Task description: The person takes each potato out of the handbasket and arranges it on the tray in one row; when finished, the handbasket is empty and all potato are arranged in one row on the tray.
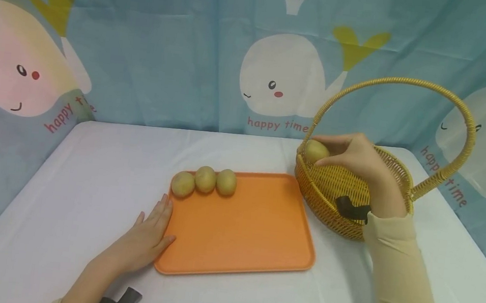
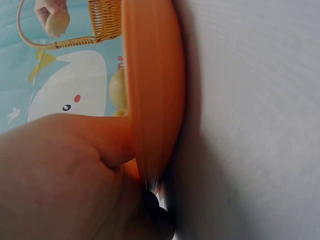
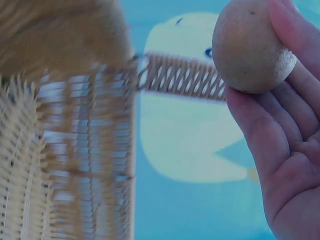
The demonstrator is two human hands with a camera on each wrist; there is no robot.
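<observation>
Between thumb and fingers my right hand [image 1: 360, 156] pinches a round yellow-brown potato [image 3: 252, 47]. It is above the left side of the wicker basket [image 1: 315, 198], under the tall arched handle. My left hand [image 1: 142, 239] lies along the left edge of the orange tray [image 1: 243, 230], fingers fairly straight, the thumb resting over its rim. Behind that hand, in the tray's far left corner, a row of potatoes sits: a left one [image 1: 183, 184], a middle one [image 1: 205, 179] and a right one [image 1: 226, 182]. The left wrist view shows the thumb [image 2: 100, 135] against the tray's side.
A white cloth [image 1: 103, 171] covers the table. Behind it hangs a blue curtain [image 1: 167, 64] printed with whales. The basket handle [image 1: 410, 81] arches high above the right arm. Dark wrist-camera mounts show at both wrists.
</observation>
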